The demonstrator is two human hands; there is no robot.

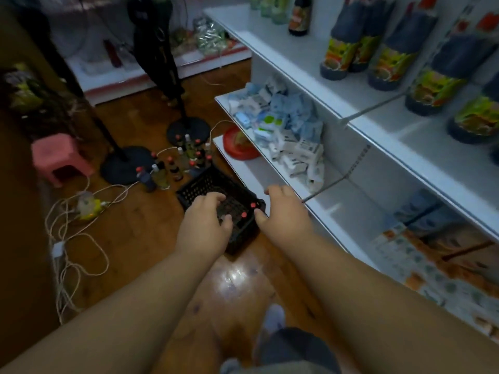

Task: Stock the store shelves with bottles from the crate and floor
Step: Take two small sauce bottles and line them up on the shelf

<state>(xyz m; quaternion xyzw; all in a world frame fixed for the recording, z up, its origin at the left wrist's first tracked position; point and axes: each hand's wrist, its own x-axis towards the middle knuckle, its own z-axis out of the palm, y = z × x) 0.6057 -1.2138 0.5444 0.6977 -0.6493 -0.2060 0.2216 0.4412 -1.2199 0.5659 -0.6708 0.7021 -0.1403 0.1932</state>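
A black plastic crate [205, 184] sits on the wooden floor beside the white shelves [378, 122]. Red-capped bottles [248, 210] stand in its near corner. My left hand [205, 220] hovers over the crate with fingers spread, holding nothing. My right hand [283, 209] is over the crate's right edge, fingers apart, also without anything in it. Beyond the crate, several small bottles with red and white caps [178, 160] stand on the floor. Large dark bottles with colourful labels [388, 49] stand on the upper shelf.
Small white and blue packets [286, 122] fill the middle shelf, and a red plate [237, 143] lies on the lowest one. Two black fan stands [127, 163], a pink stool [59, 157] and tangled cables with a power strip [81, 211] crowd the floor to the left.
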